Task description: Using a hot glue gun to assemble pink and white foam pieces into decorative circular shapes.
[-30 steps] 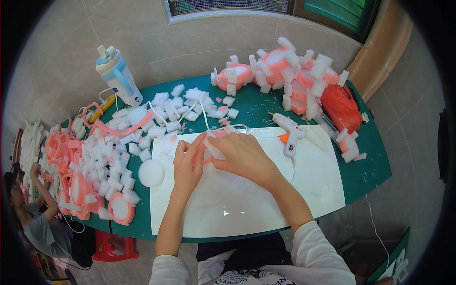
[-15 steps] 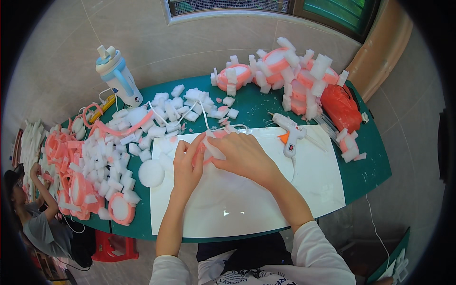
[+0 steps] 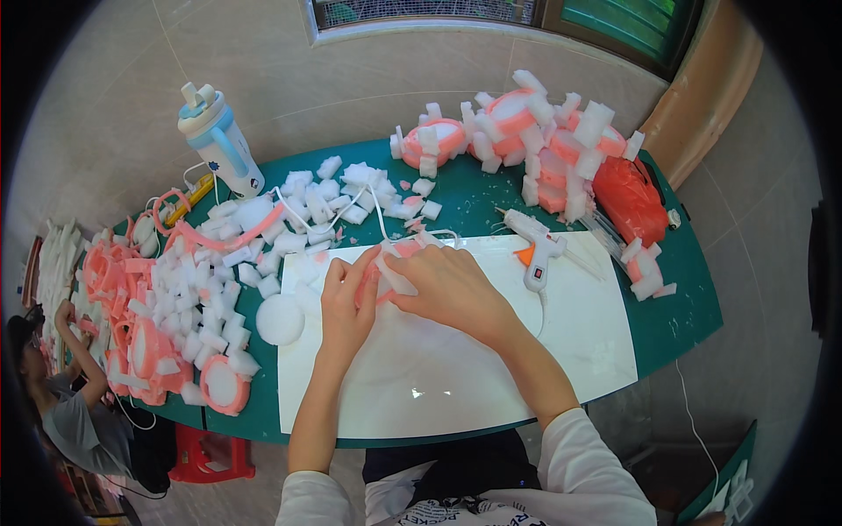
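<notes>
Over the white board, my left hand and my right hand are closed together on a pink-and-white foam piece. My left fingers grip its left side. The right thumb and fingers press a white foam block against the pink part from the right. Much of the piece is hidden behind my fingers. A white cable rises just behind it. Right of my hands, a white glue gun with an orange trigger lies on the board. A round white foam disc is left of my left hand.
Loose white foam blocks and pink foam rings cover the green table's left side. A bottle stands at the back left. Finished-looking pink-and-white foam clusters and a red bag sit back right. Another person works at far left.
</notes>
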